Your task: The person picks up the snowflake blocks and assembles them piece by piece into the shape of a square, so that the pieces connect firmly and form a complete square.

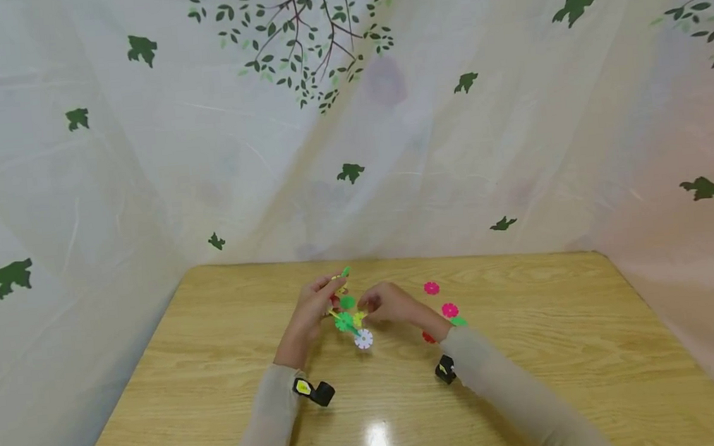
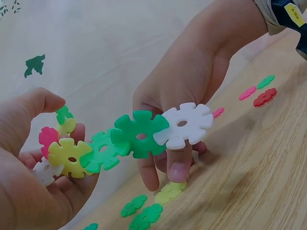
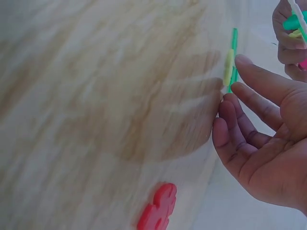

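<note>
My left hand (image 1: 304, 316) grips one end of a chain of linked plastic snowflake discs, raised off the table. In the left wrist view a white disc (image 2: 199, 125) forms the chain's free end, joined to a green disc (image 2: 125, 134), then a lighter green one and a yellow disc (image 2: 58, 157). Pink, white and green pieces show between the left fingers. My right hand (image 1: 396, 303) reaches down behind the chain, fingers loosely bent. Its fingertips are at a loose yellow disc (image 2: 169, 194) lying on the table; no firm pinch shows.
Loose green discs (image 2: 146, 218) lie near the yellow one on the wooden table (image 1: 512, 393). To the right of the right hand are pink discs (image 1: 431, 288), a green disc (image 1: 458, 322) and a red disc (image 1: 428, 337). A printed curtain (image 1: 418, 196) hangs behind.
</note>
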Demonstrator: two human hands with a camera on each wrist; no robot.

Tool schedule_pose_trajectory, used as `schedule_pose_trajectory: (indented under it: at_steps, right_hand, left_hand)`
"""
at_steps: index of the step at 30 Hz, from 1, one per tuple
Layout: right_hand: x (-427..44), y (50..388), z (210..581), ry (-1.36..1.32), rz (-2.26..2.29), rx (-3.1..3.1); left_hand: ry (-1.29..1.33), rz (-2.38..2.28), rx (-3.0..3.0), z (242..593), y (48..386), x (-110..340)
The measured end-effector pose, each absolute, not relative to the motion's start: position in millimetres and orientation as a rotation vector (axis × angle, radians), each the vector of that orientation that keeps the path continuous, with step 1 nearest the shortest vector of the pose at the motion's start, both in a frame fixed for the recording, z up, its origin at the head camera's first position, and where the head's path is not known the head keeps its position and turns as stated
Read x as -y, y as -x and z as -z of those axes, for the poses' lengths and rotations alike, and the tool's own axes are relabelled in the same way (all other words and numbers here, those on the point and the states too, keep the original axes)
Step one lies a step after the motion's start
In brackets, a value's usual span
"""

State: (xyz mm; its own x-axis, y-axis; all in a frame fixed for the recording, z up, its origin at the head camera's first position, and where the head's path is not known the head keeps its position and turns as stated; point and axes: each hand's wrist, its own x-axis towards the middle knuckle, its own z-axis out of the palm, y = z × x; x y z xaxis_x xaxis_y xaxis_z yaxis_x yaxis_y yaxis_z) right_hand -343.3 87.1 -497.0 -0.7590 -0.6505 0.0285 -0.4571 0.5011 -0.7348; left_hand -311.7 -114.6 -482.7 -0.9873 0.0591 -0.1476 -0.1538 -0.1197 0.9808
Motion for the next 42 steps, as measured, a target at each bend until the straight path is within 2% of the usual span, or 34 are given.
schedule_pose_trajectory:
  at_steps: [9,18,30,42]
  right_hand:
    - [-83.2,341.9,497.1,0.944,1.05,-2.535]
    - [-92.5,344.7,495.1,0.81,1.152,-2.497]
    - [-118.8,343.6,483.6,0.548,1.664,-2.377]
    - [-119.9,338.9,472.6,0.571,1.933,-2.277]
  left_hand:
    - [0.109,-2.271,-1.975,485.4,312.6,114.1]
    - [0.072,-2.261,-1.95,487.1,310.9,110.4]
    - [0.034,-2.14,-1.999,497.5,306.2,94.2]
    - [-0.023,-2.128,-2.027,499.0,304.0,84.0]
